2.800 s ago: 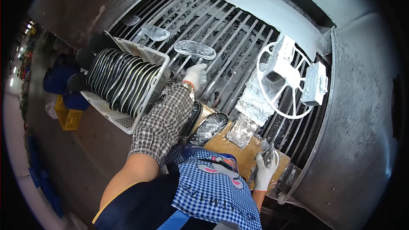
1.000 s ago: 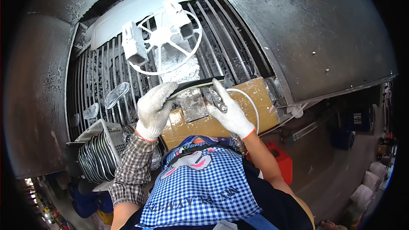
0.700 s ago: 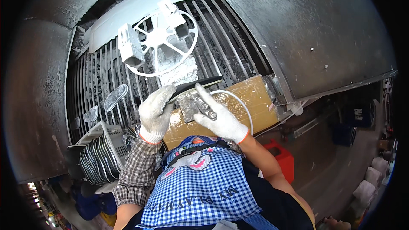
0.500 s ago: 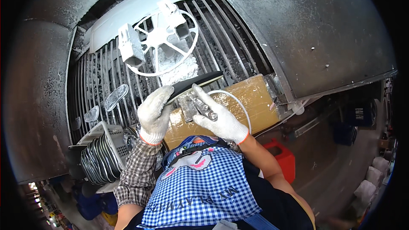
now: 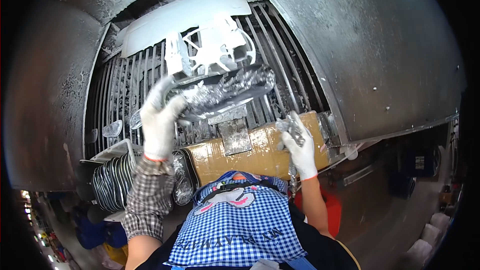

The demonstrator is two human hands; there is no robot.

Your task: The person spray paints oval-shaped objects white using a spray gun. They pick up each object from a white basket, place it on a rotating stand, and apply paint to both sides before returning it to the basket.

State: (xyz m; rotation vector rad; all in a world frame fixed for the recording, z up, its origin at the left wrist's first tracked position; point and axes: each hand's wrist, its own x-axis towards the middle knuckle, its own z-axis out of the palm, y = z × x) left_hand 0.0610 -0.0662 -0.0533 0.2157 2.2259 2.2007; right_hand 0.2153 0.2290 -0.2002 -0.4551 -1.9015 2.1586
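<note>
My left hand [image 5: 161, 116], in a white knitted glove, is closed on the left end of a long oval black panel [image 5: 225, 90]. Shiny crumpled film covers much of the panel's face, and motion blurs it. The panel is held above the slatted rack, in front of a white-coated turntable wheel [image 5: 212, 52]. Farther right, my gloved right hand [image 5: 301, 148] is closed around a small metal spray gun [image 5: 296, 131], well apart from the panel. A greyish hose or tube hangs below that hand.
Metal walls [image 5: 380, 55] flank the slatted rack [image 5: 290, 60]. A taped brown cardboard box [image 5: 270, 132] lies along its front, with a grey plate [image 5: 235, 137] on it. At left, a white basket [image 5: 117, 152] holds several oval panels. A red container [image 5: 327, 215] stands at right.
The panel has swung from edge-on to showing its film-covered face, while my left hand moved left and slightly up. My right hand has moved right with the spray gun, away from the panel.
</note>
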